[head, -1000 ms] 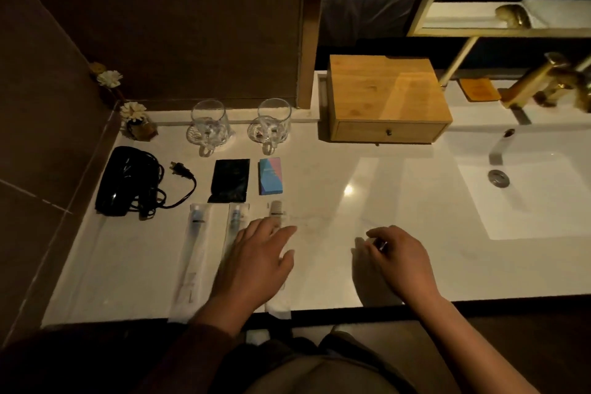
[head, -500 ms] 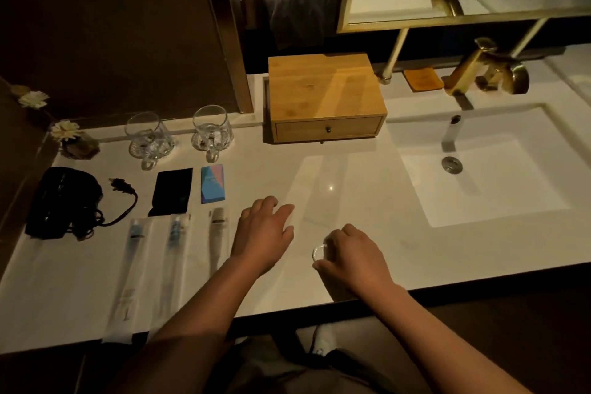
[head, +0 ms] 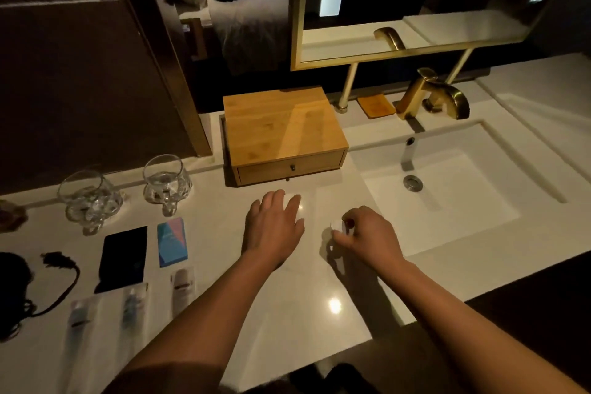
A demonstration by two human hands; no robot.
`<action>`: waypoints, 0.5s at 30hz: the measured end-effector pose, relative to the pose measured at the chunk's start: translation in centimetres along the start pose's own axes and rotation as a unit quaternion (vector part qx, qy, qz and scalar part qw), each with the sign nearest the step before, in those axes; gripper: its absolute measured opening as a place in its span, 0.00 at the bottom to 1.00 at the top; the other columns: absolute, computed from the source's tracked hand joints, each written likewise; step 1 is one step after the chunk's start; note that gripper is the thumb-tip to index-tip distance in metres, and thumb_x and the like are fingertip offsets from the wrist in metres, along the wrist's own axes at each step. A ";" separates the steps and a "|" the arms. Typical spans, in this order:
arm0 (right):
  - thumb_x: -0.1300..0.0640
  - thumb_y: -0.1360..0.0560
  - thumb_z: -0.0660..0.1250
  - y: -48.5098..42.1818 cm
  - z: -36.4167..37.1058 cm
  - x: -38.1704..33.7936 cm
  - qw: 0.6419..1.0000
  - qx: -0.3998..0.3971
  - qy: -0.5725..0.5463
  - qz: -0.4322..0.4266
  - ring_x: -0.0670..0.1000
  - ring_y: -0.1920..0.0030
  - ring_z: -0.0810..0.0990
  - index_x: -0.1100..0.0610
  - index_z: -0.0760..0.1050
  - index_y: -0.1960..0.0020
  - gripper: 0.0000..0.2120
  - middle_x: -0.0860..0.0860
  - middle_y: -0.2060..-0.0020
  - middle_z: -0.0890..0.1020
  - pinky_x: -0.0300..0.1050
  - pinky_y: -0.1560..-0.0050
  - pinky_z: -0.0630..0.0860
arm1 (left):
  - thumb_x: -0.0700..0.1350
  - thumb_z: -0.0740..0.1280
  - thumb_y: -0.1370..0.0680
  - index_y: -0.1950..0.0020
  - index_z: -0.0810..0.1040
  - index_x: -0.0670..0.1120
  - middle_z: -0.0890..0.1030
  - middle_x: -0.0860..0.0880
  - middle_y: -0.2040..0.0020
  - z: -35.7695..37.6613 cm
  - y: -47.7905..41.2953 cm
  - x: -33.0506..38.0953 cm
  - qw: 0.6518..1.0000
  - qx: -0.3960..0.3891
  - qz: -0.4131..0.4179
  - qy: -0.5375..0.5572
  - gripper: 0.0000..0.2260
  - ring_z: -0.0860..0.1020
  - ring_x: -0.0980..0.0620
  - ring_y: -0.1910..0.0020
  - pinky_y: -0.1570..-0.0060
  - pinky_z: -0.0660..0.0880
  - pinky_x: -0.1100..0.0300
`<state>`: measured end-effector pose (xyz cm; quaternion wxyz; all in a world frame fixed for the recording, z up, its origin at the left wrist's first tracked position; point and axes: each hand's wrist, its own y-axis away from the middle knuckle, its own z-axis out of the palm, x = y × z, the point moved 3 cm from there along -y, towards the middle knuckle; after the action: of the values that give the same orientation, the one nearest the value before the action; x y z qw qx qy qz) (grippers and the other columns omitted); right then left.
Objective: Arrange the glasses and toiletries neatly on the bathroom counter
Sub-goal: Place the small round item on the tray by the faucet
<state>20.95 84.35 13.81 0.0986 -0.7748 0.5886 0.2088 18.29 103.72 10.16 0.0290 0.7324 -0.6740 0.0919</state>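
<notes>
Two clear glass mugs [head: 89, 201] [head: 166, 184] stand at the back left of the white counter [head: 287, 323]. In front of them lie a black packet [head: 123, 259] and a blue-pink packet [head: 172, 241]. Three wrapped toiletry sticks [head: 78, 317] [head: 132, 305] [head: 183, 286] lie in a row nearer the front edge. My left hand [head: 275, 227] rests flat on the counter, fingers apart, holding nothing. My right hand [head: 367, 235] is closed around a small white object [head: 337, 226] pinched at the fingertips, just left of the sink.
A wooden drawer box [head: 281, 131] stands behind my hands. The sink basin [head: 447, 201] with a gold faucet [head: 431, 96] lies to the right, a wooden soap dish [head: 375, 105] behind it. A black hair dryer cord [head: 54, 269] trails at far left. A mirror [head: 399, 0] hangs above.
My view has swung right toward the sink. My left hand has left the wrapped sticks and moved right onto bare counter. My right hand still pinches the small white object.
</notes>
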 end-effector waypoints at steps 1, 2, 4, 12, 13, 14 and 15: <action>0.42 0.33 0.69 -1.2 -0.7 0.3 1.000 0.008 0.005 0.001 0.52 0.63 0.78 0.55 0.80 0.55 0.17 0.51 0.60 0.79 0.47 0.63 0.77 | 0.57 0.59 0.22 0.30 0.68 0.52 0.75 0.44 0.33 0.4 -0.6 0.2 1.000 -0.002 -0.002 -0.006 0.22 0.72 0.44 0.35 0.38 0.71 0.45; 0.42 0.33 0.69 -2.5 -1.5 0.7 1.000 0.015 0.009 0.004 0.53 0.63 0.78 0.56 0.80 0.55 0.17 0.52 0.61 0.79 0.47 0.64 0.76 | 0.57 0.59 0.22 0.30 0.69 0.52 0.75 0.44 0.34 0.8 -1.1 0.4 1.000 -0.004 -0.008 -0.011 0.22 0.72 0.44 0.36 0.38 0.70 0.45; 0.43 0.33 0.69 -5.3 -2.7 1.6 0.999 0.035 0.012 0.007 0.54 0.65 0.78 0.57 0.79 0.58 0.17 0.53 0.62 0.79 0.45 0.67 0.74 | 0.58 0.58 0.22 0.30 0.69 0.52 0.74 0.44 0.34 1.8 -1.6 0.5 0.999 -0.009 -0.034 -0.010 0.22 0.71 0.44 0.35 0.37 0.67 0.44; 0.47 0.31 0.69 -16.8 -6.7 6.5 0.997 0.059 0.046 -0.004 0.54 0.66 0.77 0.56 0.76 0.59 0.12 0.54 0.62 0.79 0.41 0.70 0.66 | 0.58 0.62 0.25 0.38 0.75 0.52 0.74 0.44 0.39 3.6 -3.1 2.4 0.980 0.054 -0.186 0.033 0.18 0.71 0.43 0.38 0.33 0.64 0.40; 0.48 0.30 0.69 -18.2 -7.2 6.9 0.996 0.066 0.051 -0.013 0.54 0.65 0.76 0.56 0.77 0.56 0.12 0.54 0.59 0.78 0.42 0.68 0.67 | 0.57 0.63 0.24 0.38 0.75 0.52 0.74 0.44 0.39 3.8 -3.3 2.7 0.977 0.060 -0.202 0.034 0.17 0.71 0.43 0.38 0.32 0.64 0.40; 0.48 0.29 0.69 -19.5 -7.7 7.3 0.996 0.071 0.054 -0.023 0.54 0.64 0.76 0.57 0.77 0.55 0.12 0.54 0.58 0.78 0.43 0.66 0.68 | 0.57 0.62 0.24 0.38 0.74 0.52 0.74 0.44 0.38 4.0 -3.4 2.9 0.975 0.064 -0.212 0.031 0.17 0.70 0.43 0.37 0.31 0.62 0.39; 0.48 0.29 0.69 -20.8 -8.2 7.7 0.995 0.072 0.058 -0.030 0.54 0.64 0.76 0.57 0.76 0.56 0.12 0.55 0.58 0.78 0.44 0.66 0.69 | 0.57 0.61 0.24 0.37 0.73 0.52 0.74 0.44 0.38 4.3 -3.4 3.1 0.973 0.067 -0.218 0.023 0.18 0.70 0.43 0.37 0.30 0.61 0.39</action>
<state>44.15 80.42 15.80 0.1255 -0.7940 0.5831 0.1175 22.30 100.30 6.76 0.0143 0.8597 -0.4896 0.1452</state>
